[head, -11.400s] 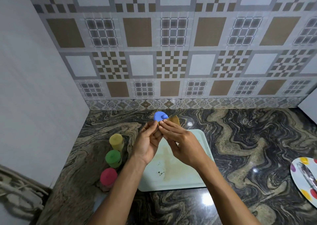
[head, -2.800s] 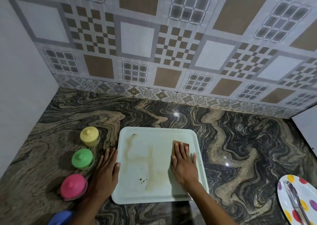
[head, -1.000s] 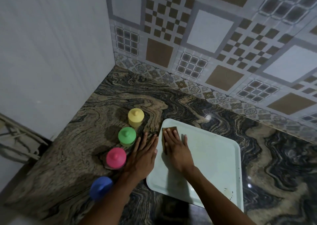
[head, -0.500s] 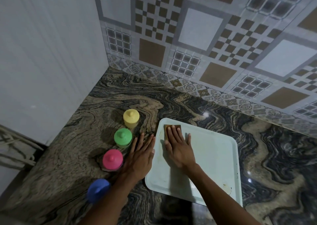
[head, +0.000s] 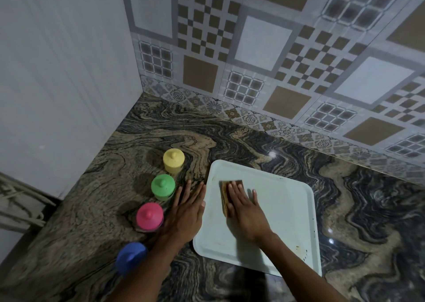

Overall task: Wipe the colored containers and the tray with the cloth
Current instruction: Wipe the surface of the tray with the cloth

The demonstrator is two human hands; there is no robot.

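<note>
A pale tray point(head: 285, 212) lies on the marbled counter. My right hand point(head: 245, 207) presses a brown cloth point(head: 224, 191) flat onto the tray's left part with straight fingers. My left hand point(head: 186, 212) lies flat on the counter against the tray's left edge, fingers straight. Left of it stand lidded containers in a row: yellow point(head: 173, 160), green point(head: 162, 186), pink point(head: 149, 218) and blue point(head: 131, 257). A small brown stain point(head: 301, 251) remains near the tray's front right corner.
A tiled wall runs along the back of the counter point(head: 368, 209) and a plain white wall point(head: 57, 83) closes the left side. The counter's left edge drops off near the blue container.
Over the last second my right hand slid the cloth a little away from the tray's far left corner. My left hand stayed beside the tray. Earlier, brown smears covered the tray's middle; they are gone.
</note>
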